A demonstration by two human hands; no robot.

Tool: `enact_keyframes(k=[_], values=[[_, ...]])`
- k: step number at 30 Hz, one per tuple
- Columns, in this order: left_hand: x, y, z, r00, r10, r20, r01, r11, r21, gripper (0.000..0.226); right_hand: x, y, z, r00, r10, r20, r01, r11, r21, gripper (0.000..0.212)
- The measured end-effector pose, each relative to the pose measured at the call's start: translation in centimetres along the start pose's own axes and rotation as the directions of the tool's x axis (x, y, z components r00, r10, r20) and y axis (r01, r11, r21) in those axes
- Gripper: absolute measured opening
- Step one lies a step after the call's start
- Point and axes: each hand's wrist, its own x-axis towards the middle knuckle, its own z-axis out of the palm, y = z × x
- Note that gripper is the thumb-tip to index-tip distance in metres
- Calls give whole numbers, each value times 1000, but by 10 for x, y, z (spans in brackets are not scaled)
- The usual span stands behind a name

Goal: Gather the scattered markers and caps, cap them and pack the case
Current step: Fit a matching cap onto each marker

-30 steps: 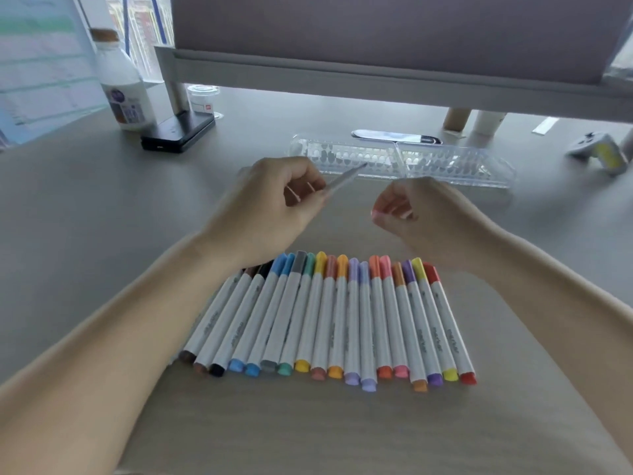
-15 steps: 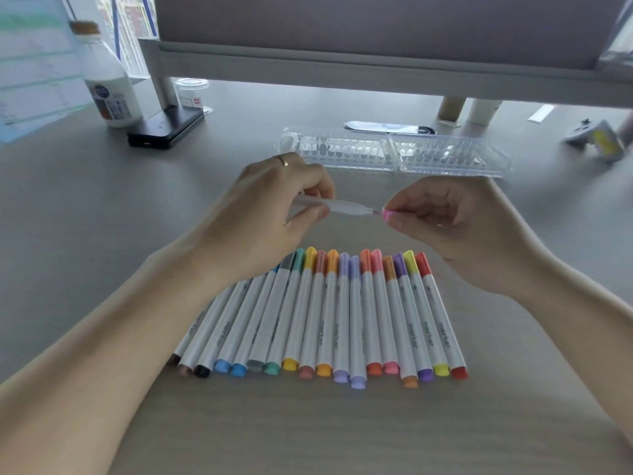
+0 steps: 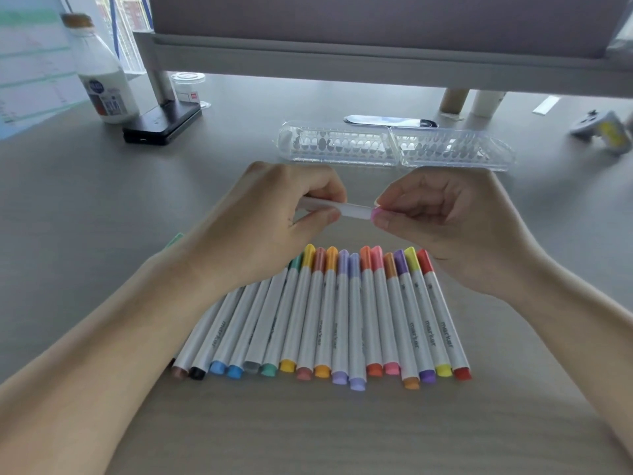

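Head view: we read "marker" in dark letters along several barrels in the row of white-barrelled markers (image 3: pixel 342 323) on the grey-beige table (image 3: pixel 102 207), most clearly on the three at the right end. We count seventeen markers in that row, lying side by side and touching. Their near-end colours, from left to right, are brown, black, blue, blue, grey, green, yellow, dusty red, orange, lilac, lilac, orange-red, pink, orange, purple, yellow and red.

Above the row, the left hand (image 3: pixel 274 217) is curled round one more white marker (image 3: pixel 352 210), held roughly level and clear of the table. The right hand (image 3: pixel 445 217) pinches a small pink cap (image 3: pixel 374 212) between thumb and forefinger. The cap sits at that marker's right end, and we cannot tell whether it is fully seated.

Just beyond the hands, one clear ribbed plastic case (image 3: pixel 394 145) lies open in two halves, side by side.

At far left stands one white bottle with a tan cap (image 3: pixel 102 80). It has a blue badge and a red-and-blue label, and we cannot read the print. Beside it are one flat black device (image 3: pixel 161 126) and one small clear tub (image 3: pixel 188 87) with a red tag too small to read. One grey-and-yellow object (image 3: pixel 606 132) lies at far right.
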Motion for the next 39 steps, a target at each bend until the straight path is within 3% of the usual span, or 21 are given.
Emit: enact_keyframes(k=[10,15,17,19,21,25,29,32,39], values=[[1,2,-2,1000,-11,-22,10,999,-43,8,-1,-1,4,999,-28,-37,32,993,110,23],[1,15,1,998,26,-56,-34,988,-148,8,4,-4,0,989,101,-104,-44,894,446,38],[-1,17,0,999,48,-22,-51,985,-165,11,6,-3,-8,984,152,-98,-88,875,476,35],[-1,13,-1,999,30,-28,-34,988,-153,20,8,1,-21,966,182,-185,-90,905,415,17],[-2,8,-2,999,3,-53,-10,990,-138,25,9,2,-35,940,218,-264,-128,939,318,16],[-1,8,2,999,25,-28,-27,995,-93,17,3,2,-49,953,249,-171,-259,965,-41,19],[-3,8,4,997,69,17,-68,997,-46,18,-5,0,-47,949,314,-12,-292,868,-401,19],[-4,5,4,996,83,30,-82,996,-14,16,-13,1,-39,943,334,8,-270,776,-571,22],[-4,3,3,996,77,45,-77,997,7,14,-19,-1,-34,948,318,-31,-240,644,-727,20]])
